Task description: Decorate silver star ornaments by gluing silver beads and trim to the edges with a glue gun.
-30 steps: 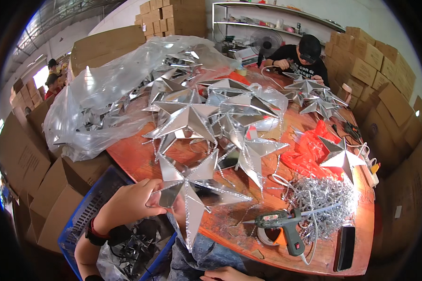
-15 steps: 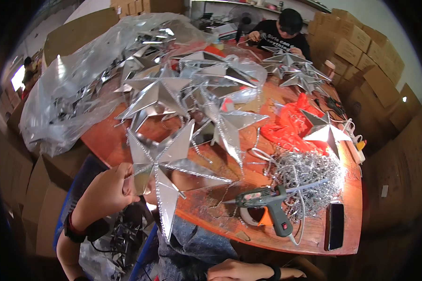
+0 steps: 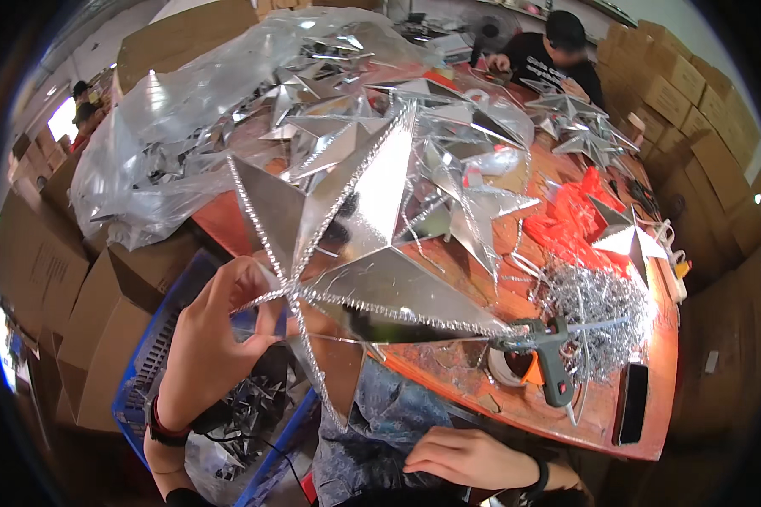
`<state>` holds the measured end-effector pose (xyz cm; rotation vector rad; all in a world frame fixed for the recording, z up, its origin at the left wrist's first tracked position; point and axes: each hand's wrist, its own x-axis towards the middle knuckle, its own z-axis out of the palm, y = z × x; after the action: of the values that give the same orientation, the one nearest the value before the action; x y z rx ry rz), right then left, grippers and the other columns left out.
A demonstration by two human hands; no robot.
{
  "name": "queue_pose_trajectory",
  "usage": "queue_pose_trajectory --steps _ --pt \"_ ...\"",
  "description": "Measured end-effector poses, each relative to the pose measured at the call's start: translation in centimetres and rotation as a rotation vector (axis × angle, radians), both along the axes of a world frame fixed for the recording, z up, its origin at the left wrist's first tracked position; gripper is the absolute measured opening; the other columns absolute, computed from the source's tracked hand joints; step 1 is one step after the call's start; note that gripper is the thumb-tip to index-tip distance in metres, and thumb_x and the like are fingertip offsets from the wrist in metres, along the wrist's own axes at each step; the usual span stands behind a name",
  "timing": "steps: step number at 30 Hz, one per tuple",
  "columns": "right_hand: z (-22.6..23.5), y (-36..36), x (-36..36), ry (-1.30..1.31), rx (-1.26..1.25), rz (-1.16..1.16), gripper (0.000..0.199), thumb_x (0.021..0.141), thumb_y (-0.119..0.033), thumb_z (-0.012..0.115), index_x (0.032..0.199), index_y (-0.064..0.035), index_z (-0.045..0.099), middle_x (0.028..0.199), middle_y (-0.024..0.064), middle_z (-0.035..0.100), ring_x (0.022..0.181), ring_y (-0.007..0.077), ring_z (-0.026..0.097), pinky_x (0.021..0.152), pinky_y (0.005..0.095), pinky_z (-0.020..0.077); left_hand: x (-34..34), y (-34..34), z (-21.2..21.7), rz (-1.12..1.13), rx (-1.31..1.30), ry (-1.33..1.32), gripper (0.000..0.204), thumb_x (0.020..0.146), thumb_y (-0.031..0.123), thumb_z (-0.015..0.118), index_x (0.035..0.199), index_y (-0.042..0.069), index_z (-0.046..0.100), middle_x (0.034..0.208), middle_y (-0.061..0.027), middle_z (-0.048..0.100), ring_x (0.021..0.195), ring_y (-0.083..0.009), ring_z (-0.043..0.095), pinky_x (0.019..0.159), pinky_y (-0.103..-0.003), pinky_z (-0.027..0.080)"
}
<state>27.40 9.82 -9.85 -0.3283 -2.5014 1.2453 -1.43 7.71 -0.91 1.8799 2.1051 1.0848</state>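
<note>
My left hand [image 3: 216, 329] is closed on the left side of a large silver star [image 3: 359, 215] and holds it up, tilted, above the table's near edge. Shiny tinsel cord runs along the star's ridges and crosses at its middle. Over my lap lies my right hand [image 3: 469, 458], palm down with nothing visible in it, its fingers loosely laid out and their tips partly hidden. A dark green glue gun [image 3: 554, 363] with an orange trigger rests on the table, its front end touching or just behind the star's right point in this view.
More silver stars [image 3: 473, 207] crowd the wooden table [image 3: 448, 393]. Tangled tinsel [image 3: 596, 308], a red plastic bag [image 3: 566, 220] and a phone [image 3: 632, 404] lie right. A blue basket [image 3: 148, 372] stands at my left. A co-worker [image 3: 558, 59] sits at the far side.
My left hand has raised and turned the star, which now appears larger and points up. The whole view has shifted, and more of my right hand shows over the lap.
</note>
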Motion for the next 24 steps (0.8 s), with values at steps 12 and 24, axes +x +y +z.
queue_pose_trajectory --steps 12,24 --pt "7.1 -0.5 4.4 0.244 -0.664 -0.482 0.017 0.094 -0.011 0.039 0.09 0.0036 0.048 0.076 0.0098 0.052 0.065 0.0139 0.049 0.06 0.0256 0.0421 4.1 1.1 -2.0 -0.097 0.146 0.129 0.06 0.062 -0.001 0.064 0.119 -0.001 0.045 0.08 -0.0115 0.055 0.071 -0.02 0.055 0.068 -0.029 0.045" --pt "8.4 -1.3 5.8 0.332 -0.343 -0.645 0.009 0.085 -0.007 0.056 0.086 0.002 0.055 0.079 0.0119 0.06 0.068 0.0174 0.059 0.061 0.027 0.0461 5.1 2.9 -2.9 -0.158 0.231 0.017 0.061 0.063 0.0 0.062 0.121 -0.002 0.044 0.082 -0.0125 0.056 0.073 -0.0208 0.055 0.072 -0.03 0.045"
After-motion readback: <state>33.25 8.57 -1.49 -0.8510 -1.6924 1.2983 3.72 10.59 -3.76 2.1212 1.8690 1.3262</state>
